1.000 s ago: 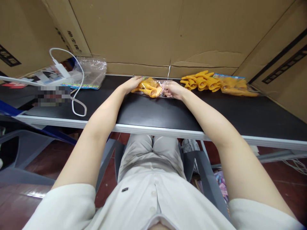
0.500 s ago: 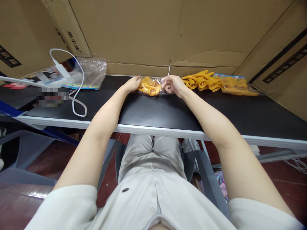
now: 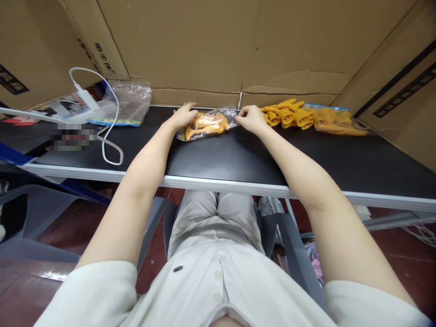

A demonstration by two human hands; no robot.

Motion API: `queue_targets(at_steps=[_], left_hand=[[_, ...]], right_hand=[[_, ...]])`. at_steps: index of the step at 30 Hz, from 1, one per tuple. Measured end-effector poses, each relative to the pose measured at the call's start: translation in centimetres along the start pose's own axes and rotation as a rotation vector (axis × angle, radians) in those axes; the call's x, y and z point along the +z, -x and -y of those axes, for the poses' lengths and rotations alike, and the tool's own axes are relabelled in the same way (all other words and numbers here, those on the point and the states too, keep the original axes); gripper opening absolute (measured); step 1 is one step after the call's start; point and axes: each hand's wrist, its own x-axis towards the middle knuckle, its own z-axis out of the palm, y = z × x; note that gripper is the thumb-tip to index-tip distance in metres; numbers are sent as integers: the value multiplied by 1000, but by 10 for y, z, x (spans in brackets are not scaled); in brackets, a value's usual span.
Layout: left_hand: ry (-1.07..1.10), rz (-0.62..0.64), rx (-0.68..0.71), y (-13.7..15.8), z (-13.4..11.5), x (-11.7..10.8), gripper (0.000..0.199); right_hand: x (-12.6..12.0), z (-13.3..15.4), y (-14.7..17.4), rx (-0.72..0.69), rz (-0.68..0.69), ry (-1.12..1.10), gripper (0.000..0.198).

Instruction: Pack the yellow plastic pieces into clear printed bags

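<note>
In front of me lies a clear plastic bag (image 3: 233, 119) with orange-yellow soft toy pieces (image 3: 209, 123) inside, its colourful printed end toward the left. My left hand (image 3: 184, 116) is at that left end, fingers stretched out and apart, touching or just above the bag. At the other end, my right hand (image 3: 251, 119) pinches the clear plastic edge between thumb and fingers. Just right of this hand sits a pile of loose orange-yellow pieces (image 3: 288, 116) with hollow round openings. Beyond it rests another filled clear bag (image 3: 340, 123) of the same pieces.
Several flat clear bags (image 3: 131, 102) lie at the left rear, near a white charger with its cable (image 3: 117, 109). Cardboard walls (image 3: 204, 45) enclose the back and sides of the black tabletop (image 3: 225, 161). A metal strip (image 3: 221, 183) runs along the front edge.
The bag has turned and shifted slightly left, its printed end now showing. My left hand has moved left and its fingers have spread. My right hand now pinches the bag's edge.
</note>
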Motion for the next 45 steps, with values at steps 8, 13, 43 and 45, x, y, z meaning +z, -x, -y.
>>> queue_targets(at_steps=[8,13,43,45], left_hand=[[-90,-34,4,4,-15,6,53],[-30,-117,-53,8,-22,2,37],[302,-87,-228,-1,-11,37,11],[449,-79,-252,-3,-12,38,15]], right_hand=[[-6,-17,-8,-115,-148,256,1],[0,-33,-21,60,-144,3,15],[8,-7,-5,437,31,-778,30],[10,-7,-6,454,25,-832,29]])
